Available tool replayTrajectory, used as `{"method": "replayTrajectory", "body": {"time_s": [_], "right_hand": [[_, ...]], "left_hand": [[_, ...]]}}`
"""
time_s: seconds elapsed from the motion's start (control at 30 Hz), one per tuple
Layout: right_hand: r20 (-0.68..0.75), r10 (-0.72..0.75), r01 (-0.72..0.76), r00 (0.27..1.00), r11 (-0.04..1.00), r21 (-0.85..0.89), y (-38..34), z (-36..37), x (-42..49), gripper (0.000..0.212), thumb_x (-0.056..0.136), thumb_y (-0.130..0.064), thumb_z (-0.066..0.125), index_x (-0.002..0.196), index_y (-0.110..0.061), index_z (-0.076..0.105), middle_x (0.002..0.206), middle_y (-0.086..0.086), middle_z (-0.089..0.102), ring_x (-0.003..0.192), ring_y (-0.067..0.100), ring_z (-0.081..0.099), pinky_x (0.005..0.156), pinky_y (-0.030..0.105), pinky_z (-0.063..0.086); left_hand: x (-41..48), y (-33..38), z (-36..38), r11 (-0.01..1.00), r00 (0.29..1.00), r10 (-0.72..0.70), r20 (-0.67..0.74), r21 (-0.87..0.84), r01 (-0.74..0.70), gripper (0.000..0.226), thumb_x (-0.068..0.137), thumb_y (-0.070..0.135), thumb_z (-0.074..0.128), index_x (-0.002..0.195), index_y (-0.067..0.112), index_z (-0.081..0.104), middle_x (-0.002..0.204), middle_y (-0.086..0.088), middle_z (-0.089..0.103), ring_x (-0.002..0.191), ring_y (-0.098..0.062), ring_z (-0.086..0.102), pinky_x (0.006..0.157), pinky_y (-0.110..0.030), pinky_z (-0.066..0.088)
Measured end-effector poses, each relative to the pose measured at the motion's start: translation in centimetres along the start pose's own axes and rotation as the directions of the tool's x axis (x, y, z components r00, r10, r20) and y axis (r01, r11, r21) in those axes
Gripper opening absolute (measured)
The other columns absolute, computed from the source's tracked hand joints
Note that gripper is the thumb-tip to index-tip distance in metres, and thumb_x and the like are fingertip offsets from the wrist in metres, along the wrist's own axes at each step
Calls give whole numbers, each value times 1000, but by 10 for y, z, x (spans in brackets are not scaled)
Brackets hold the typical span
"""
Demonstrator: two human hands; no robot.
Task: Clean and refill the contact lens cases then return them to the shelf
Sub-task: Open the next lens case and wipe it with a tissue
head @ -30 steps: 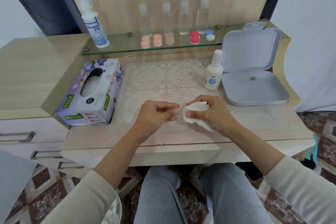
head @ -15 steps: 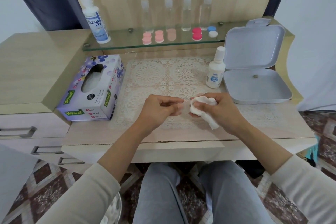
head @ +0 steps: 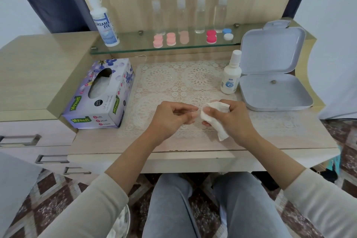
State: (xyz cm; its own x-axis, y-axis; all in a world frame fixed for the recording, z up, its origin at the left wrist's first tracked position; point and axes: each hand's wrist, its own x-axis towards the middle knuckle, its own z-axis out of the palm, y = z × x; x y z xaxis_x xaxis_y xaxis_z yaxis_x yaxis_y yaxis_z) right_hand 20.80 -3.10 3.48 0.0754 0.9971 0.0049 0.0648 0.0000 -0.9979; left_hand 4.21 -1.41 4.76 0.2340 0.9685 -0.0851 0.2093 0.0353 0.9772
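Note:
Over the lace mat point(head: 173, 81) my left hand point(head: 172, 117) pinches a small pale piece at its fingertips; the fingers hide most of it, so I cannot tell which part of a lens case it is. Facing it, my right hand point(head: 234, 120) grips a crumpled white tissue point(head: 212, 115) that touches the left fingertips. On the glass shelf point(head: 135, 46) lie pink lens cases point(head: 158, 41), a pale one point(head: 184, 37), a red one point(head: 211, 36) and a blue-and-white one point(head: 227, 34).
A small white solution bottle point(head: 230, 76) stands at the mat's right, beside an open grey box point(head: 274, 91). A purple tissue box point(head: 100, 96) lies at the left. A Dream Eye bottle point(head: 104, 23) and several clear bottles point(head: 200, 15) stand on the shelf.
Both hands stay together over the mat. The right hand has turned the tissue slightly against the left fingertips, and the tissue's tail now hangs lower.

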Motion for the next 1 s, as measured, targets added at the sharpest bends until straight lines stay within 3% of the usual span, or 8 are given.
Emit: {"method": "replayTrajectory", "body": {"time_s": [0.13,0.3,0.43,0.57,0.67,0.77,0.9,1.0], "right_hand": [[17,15,-16,1000,997,74,-2,-5,1,6,82,-8,65,84,-4,68,70,9,72,65,22,69,64,27,57],[53,-28,27,998,999,17,0,-7,1,16,81,-6,65,84,-20,71,83,-6,73,81,13,67,71,20,52],[46,-29,28,999,1000,4,0,-8,1,27,76,-5,70,95,-24,67,94,-4,70,87,12,65,76,22,54],[-69,41,-46,997,996,-75,2,-14,5,22,75,-12,73,91,-3,61,86,9,64,75,17,59,64,28,48],[-118,61,-70,991,995,-75,2,-22,6,29,77,-14,70,94,7,58,88,22,62,72,20,57,64,32,46],[-111,59,-72,992,991,-109,-2,-27,4,17,77,-15,71,83,-2,62,77,11,63,65,17,57,60,29,46],[-119,37,-49,992,993,-104,-5,-31,3,7,78,-18,71,83,-17,66,79,0,68,66,8,62,59,23,50],[-174,-1,-22,985,991,-131,-4,-33,3,6,83,-20,66,87,-18,61,81,0,65,70,15,60,60,28,49]], "left_hand": [[0,0,-3,993,998,-59,30,-100,61,21,80,6,66,101,10,67,86,-13,70,77,-20,70,76,-20,55],[1,-1,-8,968,981,-144,134,-187,167,36,71,31,64,98,7,68,89,-9,72,81,-22,69,79,-23,55],[3,-3,-11,979,986,-113,122,-157,131,23,77,11,67,100,10,67,97,-9,70,87,-20,69,83,-22,53],[12,-3,-16,996,999,-47,-2,76,47,21,80,10,68,100,16,66,90,6,66,81,-5,63,80,-14,49],[19,-5,-15,934,992,85,-94,355,-46,20,83,15,66,102,20,66,100,8,59,87,-3,54,75,-9,43],[24,-12,-11,762,971,235,-44,628,-156,25,82,25,67,107,22,66,108,8,49,106,-6,36,88,-14,27],[28,-20,-5,634,963,268,0,753,-177,29,83,32,64,111,25,64,105,8,53,107,-12,39,89,-23,26],[29,-27,-2,531,959,280,43,825,-193,32,85,33,61,116,26,62,113,6,57,110,-14,38,82,-22,19]]}}
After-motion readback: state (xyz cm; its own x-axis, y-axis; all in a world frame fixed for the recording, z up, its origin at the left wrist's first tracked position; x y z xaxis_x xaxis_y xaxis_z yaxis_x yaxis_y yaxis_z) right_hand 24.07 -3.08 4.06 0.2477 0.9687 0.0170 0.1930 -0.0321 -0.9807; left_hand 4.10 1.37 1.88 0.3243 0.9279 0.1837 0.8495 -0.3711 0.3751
